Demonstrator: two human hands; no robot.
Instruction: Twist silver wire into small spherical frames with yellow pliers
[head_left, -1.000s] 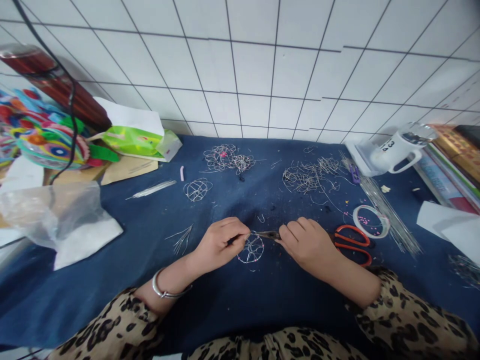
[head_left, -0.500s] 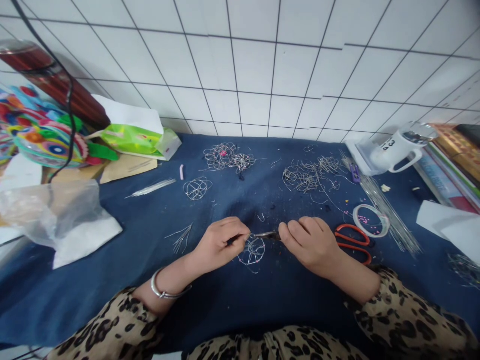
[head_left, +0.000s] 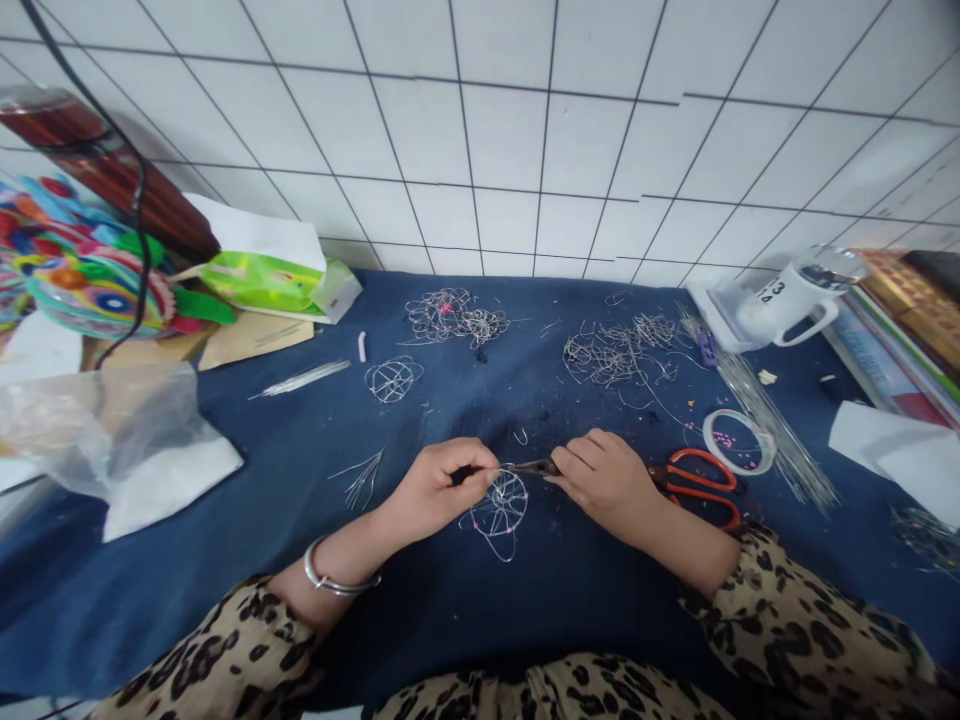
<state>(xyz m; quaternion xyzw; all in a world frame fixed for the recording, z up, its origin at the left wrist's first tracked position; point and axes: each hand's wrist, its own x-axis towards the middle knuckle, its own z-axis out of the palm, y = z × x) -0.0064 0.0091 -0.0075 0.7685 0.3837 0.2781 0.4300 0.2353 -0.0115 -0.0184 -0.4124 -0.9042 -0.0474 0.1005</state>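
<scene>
My left hand (head_left: 439,487) is closed in a pinch on the rim of a round wire frame with small pink beads (head_left: 498,508), which hangs just above the blue cloth (head_left: 315,520). My right hand (head_left: 606,478) is closed around small dark pliers (head_left: 534,467), whose tips meet the top of the wire frame beside my left fingertips. A silver bracelet sits on my left wrist.
Red-handled scissors (head_left: 701,485) lie just right of my right hand, next to a ring-shaped dish with pink beads (head_left: 737,441). Piles of bent wire (head_left: 619,352), another wire frame (head_left: 393,379), straight wire bundles (head_left: 780,430), a white mug (head_left: 795,295) and a plastic bag (head_left: 105,420) lie around.
The wire frame has tilted and dropped slightly lower below my hands. Both hands have shifted a little to the left and stay closed.
</scene>
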